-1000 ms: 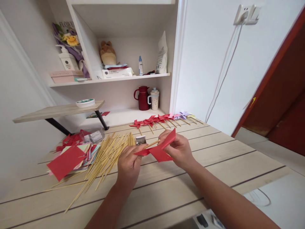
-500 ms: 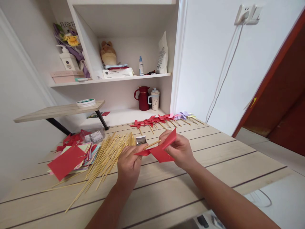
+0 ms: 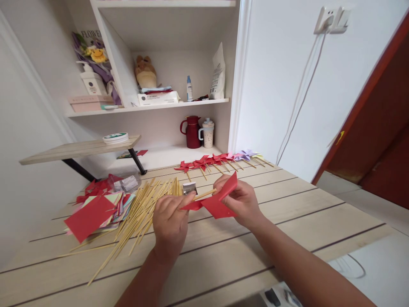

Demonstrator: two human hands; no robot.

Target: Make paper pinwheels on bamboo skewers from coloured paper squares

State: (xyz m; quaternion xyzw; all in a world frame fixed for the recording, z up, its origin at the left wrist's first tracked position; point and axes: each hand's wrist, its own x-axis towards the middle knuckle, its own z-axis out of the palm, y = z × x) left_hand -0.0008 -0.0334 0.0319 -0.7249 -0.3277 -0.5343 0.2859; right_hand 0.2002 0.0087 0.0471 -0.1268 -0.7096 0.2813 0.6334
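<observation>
Between my hands, above the table, is a red paper pinwheel [image 3: 218,207] with a thin wooden stick [image 3: 204,195] lying across its back. My left hand [image 3: 171,219] is closed around the stick's left part. The fingers of my right hand [image 3: 243,200] pinch the pinwheel near its middle, at the stick's other end; the fingertips are partly hidden by a raised red blade. Just beyond my left hand stands a small open box [image 3: 189,188] with tiny metal pieces in it. A loose pile of wooden sticks [image 3: 143,213] spreads to the left of that hand.
At the left lie a red paper sheet [image 3: 90,217] on stacked coloured paper and a clear plastic package [image 3: 128,183]. A row of pinwheels on sticks [image 3: 207,161] runs along the table's back edge. A small raised wooden shelf [image 3: 79,147] stands back left, a red jug [image 3: 192,132] behind.
My left hand has shifted slightly left along the stick, so more of the stick shows. My right hand and the pinwheel have barely moved.
</observation>
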